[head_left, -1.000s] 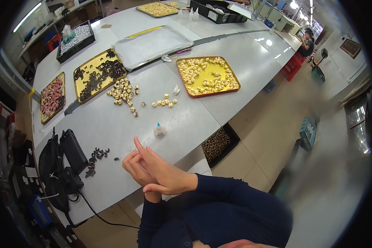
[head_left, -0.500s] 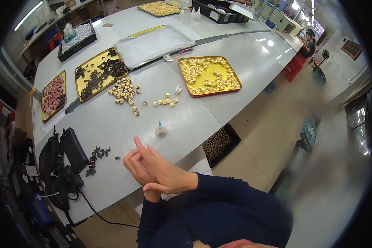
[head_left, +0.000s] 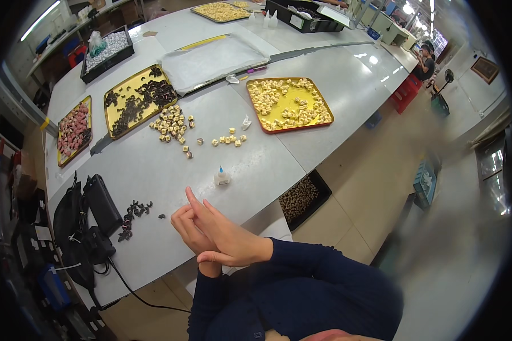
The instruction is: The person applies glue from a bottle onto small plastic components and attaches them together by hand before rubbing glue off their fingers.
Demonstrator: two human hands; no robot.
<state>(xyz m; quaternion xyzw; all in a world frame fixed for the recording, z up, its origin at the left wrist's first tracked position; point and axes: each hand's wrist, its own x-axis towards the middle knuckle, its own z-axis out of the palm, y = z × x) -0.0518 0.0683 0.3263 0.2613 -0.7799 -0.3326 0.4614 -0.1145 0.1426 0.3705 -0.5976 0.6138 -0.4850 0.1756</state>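
Note:
My two hands are brought together at the table's near edge, palm against palm. My right hand point(head_left: 233, 241) is open, its fingers stretched out and its thumb apart from them. Partly hidden behind it, my left hand point(head_left: 186, 226) also looks open, its fingers lying against the right one. I see no object in either hand. Just beyond the fingertips a small clear bottle with a blue tip point(head_left: 222, 179) stands upright. To the left lie several small black curved pieces point(head_left: 133, 213). Farther off are small cream cube-shaped pieces point(head_left: 170, 123), some loose to the right.
A yellow tray of cream pieces point(head_left: 293, 126) sits at right, a yellow tray of black pieces point(head_left: 111, 102) and a tray of pink pieces point(head_left: 90, 113) at left. Behind them is a paper-lined tray point(head_left: 210, 59). A black power bank point(head_left: 102, 202), pouch point(head_left: 68, 233) and cable point(head_left: 136, 295) lie near left.

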